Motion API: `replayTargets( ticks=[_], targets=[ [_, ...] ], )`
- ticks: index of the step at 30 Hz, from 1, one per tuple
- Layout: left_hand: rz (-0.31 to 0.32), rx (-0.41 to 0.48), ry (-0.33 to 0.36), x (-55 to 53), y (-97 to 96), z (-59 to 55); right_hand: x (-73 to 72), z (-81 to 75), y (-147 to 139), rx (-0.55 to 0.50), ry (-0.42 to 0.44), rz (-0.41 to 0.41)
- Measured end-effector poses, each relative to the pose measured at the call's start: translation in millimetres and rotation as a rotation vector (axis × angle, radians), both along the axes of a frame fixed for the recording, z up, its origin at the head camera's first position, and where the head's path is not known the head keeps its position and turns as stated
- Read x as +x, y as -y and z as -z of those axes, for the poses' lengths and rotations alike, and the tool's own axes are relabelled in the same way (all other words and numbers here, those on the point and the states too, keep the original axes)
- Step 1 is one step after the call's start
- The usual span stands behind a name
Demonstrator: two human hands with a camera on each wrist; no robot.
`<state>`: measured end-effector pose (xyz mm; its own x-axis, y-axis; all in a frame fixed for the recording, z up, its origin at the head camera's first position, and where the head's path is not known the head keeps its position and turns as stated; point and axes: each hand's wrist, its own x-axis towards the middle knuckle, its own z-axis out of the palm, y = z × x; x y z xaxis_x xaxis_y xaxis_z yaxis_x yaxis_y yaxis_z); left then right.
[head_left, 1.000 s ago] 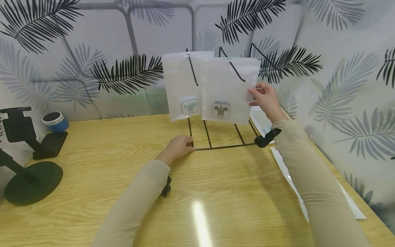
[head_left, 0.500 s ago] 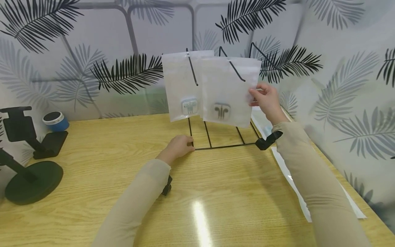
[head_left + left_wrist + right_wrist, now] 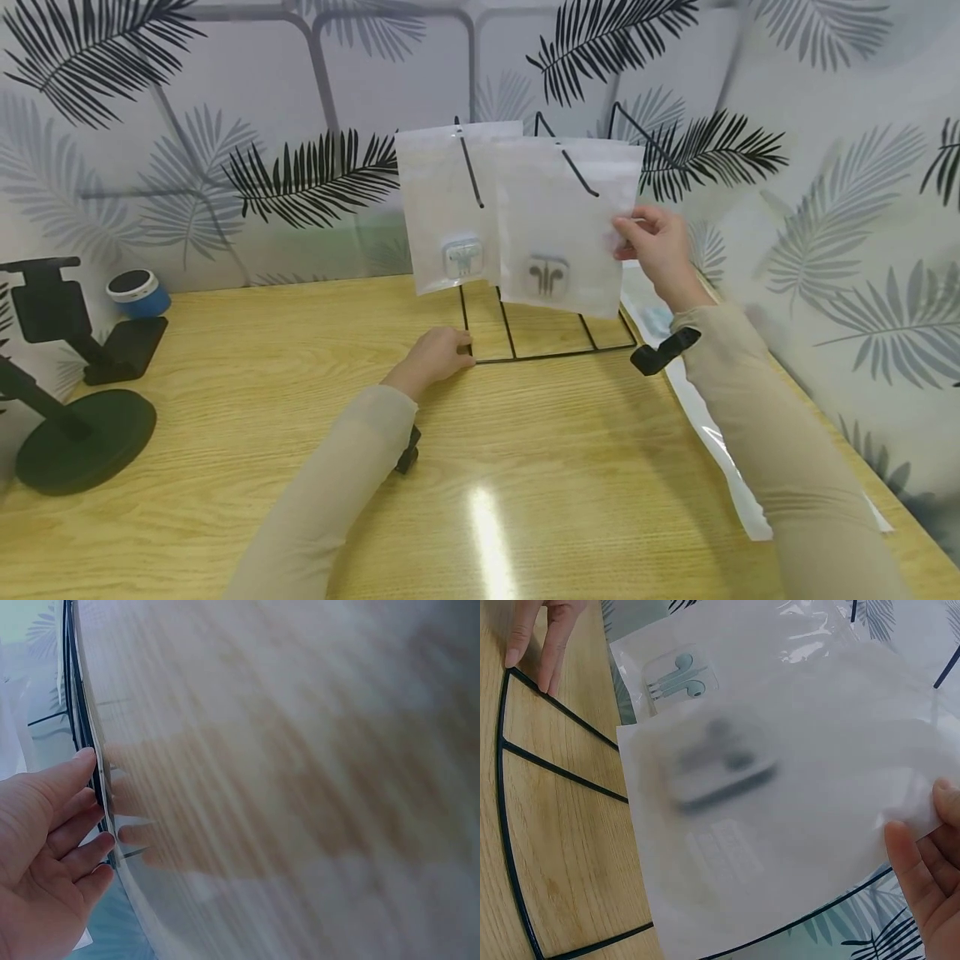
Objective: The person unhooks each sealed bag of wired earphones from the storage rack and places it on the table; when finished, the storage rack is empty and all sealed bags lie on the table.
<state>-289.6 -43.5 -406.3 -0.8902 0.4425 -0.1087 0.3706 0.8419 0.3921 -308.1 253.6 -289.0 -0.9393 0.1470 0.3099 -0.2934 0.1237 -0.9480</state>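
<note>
Head view: your right hand (image 3: 660,250) is pinching the right edge of the front bag (image 3: 562,221) between thumb and fingers. That bag is hanging on a hook (image 3: 581,175) of the wire rack (image 3: 555,357), dark earphones (image 3: 547,277) showing through low down. The back bag (image 3: 442,200) is hanging just beside it on another hook, partly covered, with pale earphones (image 3: 463,260) inside. Your left hand (image 3: 437,360) is touching the rack's near left corner on the table (image 3: 300,500). A plastic sheet (image 3: 712,425) is lying under your right forearm.

Left wrist view: your fingers are bending slightly, tips meeting the dark wire at the shiny tabletop; can't tell if they're pinching it.

Right wrist view: the front bag is filling the middle and overlapping the other, its contents blurring; your thumb and fingers are gripping its edge.
</note>
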Motion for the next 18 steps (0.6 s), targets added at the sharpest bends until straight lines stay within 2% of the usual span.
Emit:
replayTargets(
  ticks=[6, 13, 18],
  targets=[
    [-0.002, -0.018, 0.004, -1.1, -1.1, 1.2, 11.9, -2.5, -2.5, 0.012, -0.031, -0.011],
    [-0.010, -0.004, 0.018, 0.3, -1.5, -0.5, 24.7, -3.4, -7.4, 0.101, -0.038, 0.004],
    [-0.012, -0.004, 0.017, 1.4, -2.0, -2.0, 32.8, -4.1, -9.9, 0.122, -0.046, -0.006]
  ],
)
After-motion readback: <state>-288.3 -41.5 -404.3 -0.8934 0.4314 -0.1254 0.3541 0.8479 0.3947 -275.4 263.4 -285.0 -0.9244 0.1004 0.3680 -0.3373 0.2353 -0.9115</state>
